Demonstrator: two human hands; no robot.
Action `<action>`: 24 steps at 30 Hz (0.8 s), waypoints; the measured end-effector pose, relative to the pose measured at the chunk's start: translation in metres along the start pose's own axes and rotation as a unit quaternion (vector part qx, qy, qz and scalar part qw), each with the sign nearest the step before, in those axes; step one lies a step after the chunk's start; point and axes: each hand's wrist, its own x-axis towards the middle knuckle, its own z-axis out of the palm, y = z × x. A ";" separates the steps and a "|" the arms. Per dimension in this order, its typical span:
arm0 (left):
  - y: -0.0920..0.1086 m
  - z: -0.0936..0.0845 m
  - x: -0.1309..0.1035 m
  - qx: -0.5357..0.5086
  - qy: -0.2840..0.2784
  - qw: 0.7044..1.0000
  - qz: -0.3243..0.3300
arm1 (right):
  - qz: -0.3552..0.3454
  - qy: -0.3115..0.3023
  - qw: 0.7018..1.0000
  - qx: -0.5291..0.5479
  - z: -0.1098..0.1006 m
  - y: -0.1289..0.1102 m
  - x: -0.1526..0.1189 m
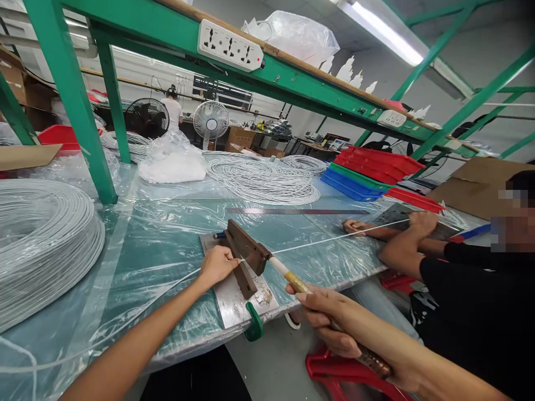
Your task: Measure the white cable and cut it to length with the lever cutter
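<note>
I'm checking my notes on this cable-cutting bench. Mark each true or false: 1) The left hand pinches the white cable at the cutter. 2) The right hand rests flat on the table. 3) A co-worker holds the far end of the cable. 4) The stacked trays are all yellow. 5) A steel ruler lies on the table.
1) True: the left hand pinches the white cable beside the bench cutter.
2) False: the right hand grips the cutter's lever handle.
3) True: a co-worker's hand holds it.
4) False: the stacked trays are red, green and blue.
5) True: the steel ruler lies beyond the cutter.
</note>
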 end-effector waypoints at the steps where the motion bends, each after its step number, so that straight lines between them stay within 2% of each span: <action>1: 0.001 0.000 0.000 0.001 -0.001 1.000 0.000 | -0.001 0.000 1.000 -0.006 -0.001 0.003 0.002; 8: 0.002 0.000 -0.001 -0.005 -0.002 1.000 0.001 | -0.052 -0.021 0.996 -0.074 -0.002 0.017 0.008; 18: -0.003 0.004 0.000 -0.032 0.005 0.999 0.018 | -0.104 -0.005 0.988 -0.112 0.000 0.016 -0.001; 20: -0.005 0.004 0.000 -0.042 0.003 0.999 0.021 | -0.102 0.005 0.987 -0.124 -0.002 0.027 0.004; 24: -0.010 0.008 0.001 -0.077 0.006 0.997 0.022 | -0.136 0.083 0.975 -0.157 0.000 0.071 0.025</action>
